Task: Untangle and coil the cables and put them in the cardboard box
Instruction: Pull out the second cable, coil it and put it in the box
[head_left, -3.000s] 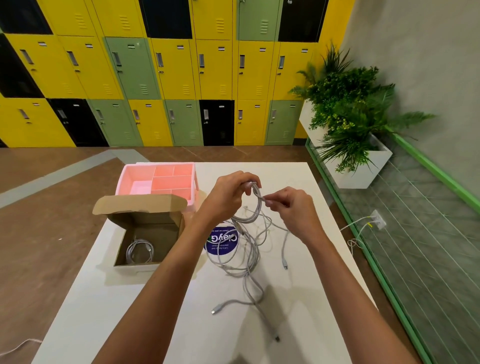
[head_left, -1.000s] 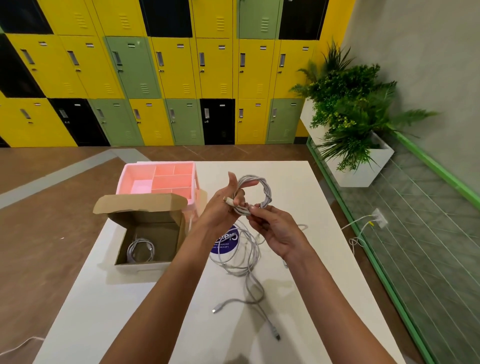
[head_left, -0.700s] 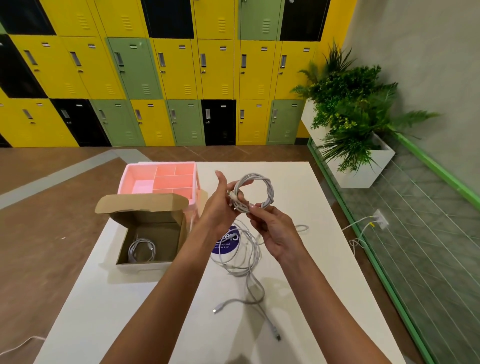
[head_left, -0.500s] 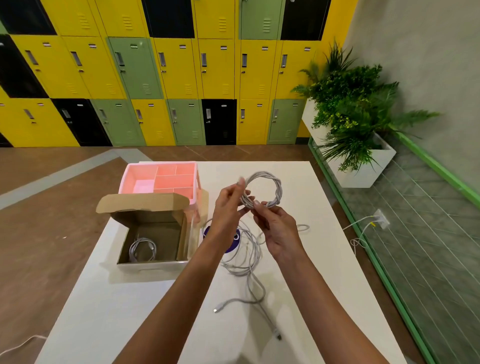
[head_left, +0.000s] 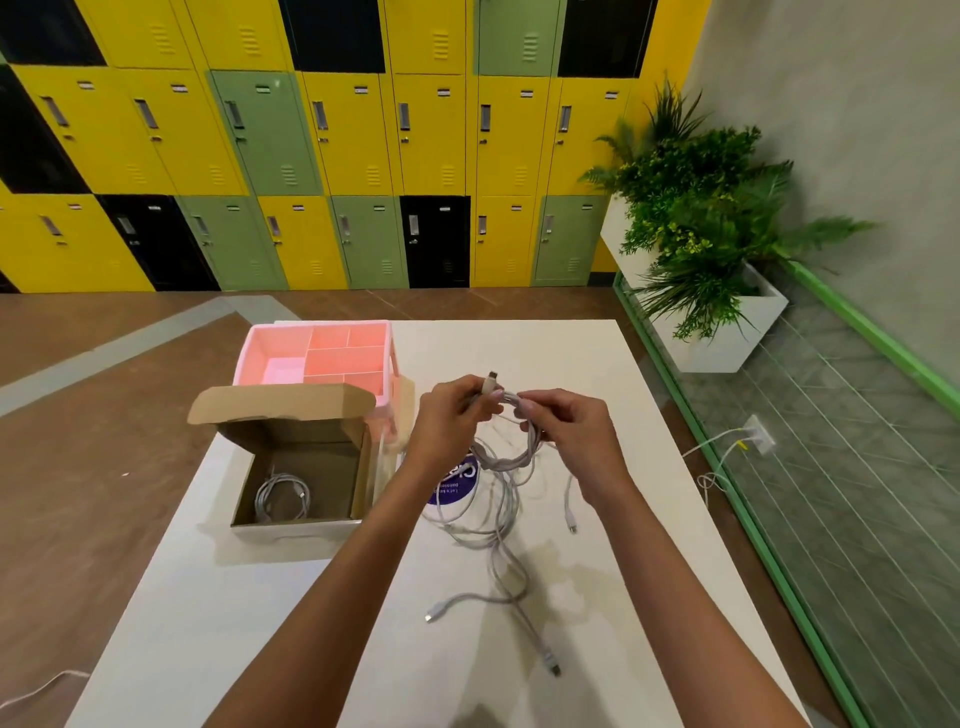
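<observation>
Coil (head_left: 503, 461) now hanging downward, pinched at top by left hand (head_left: 447, 426) and right hand (head_left: 569, 434).

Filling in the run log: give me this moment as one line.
left hand: pinches coil | right hand: grips coil | box: one cable inside | tangle: on table

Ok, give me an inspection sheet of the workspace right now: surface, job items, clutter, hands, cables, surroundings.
Surface: white table, carries everything.
Job's things: open cardboard box holding one coiled cable; held coil above the table.
Clutter: pink divided tray behind the box; purple sticker under the cables.
Hands: left hand pinches the held coil at its plug end; right hand grips its loops.
Cables: loose tangle on the table beneath the hands.
Surroundings: lockers, planter, wall socket with leads plugged in.
</observation>
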